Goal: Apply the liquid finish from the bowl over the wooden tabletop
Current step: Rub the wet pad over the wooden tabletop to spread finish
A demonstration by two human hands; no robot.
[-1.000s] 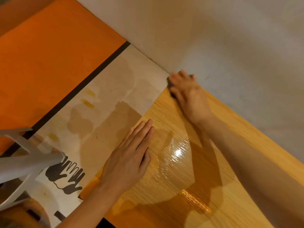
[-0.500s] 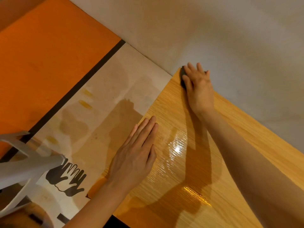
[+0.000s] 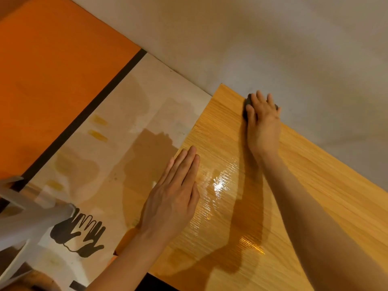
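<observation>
The wooden tabletop (image 3: 304,206) fills the right and lower part of the view, its middle glossy with wet finish. My right hand (image 3: 263,120) presses a dark pad (image 3: 247,103) flat against the far edge of the board, close to its far left corner; only the pad's edges show past my fingers. My left hand (image 3: 174,196) lies flat with straight fingers on the board's left edge. The bowl is out of view.
A pale sheet (image 3: 117,148) with stains and black hand prints (image 3: 79,236) lies under the board on the left. Beyond it is an orange surface (image 3: 52,70) with a dark strip. A grey wall (image 3: 273,49) runs along the board's far edge. White chair legs (image 3: 25,217) stand at lower left.
My right hand slid the pad along the board's far edge, away from the far left corner toward the right. My left hand stayed flat in place.
</observation>
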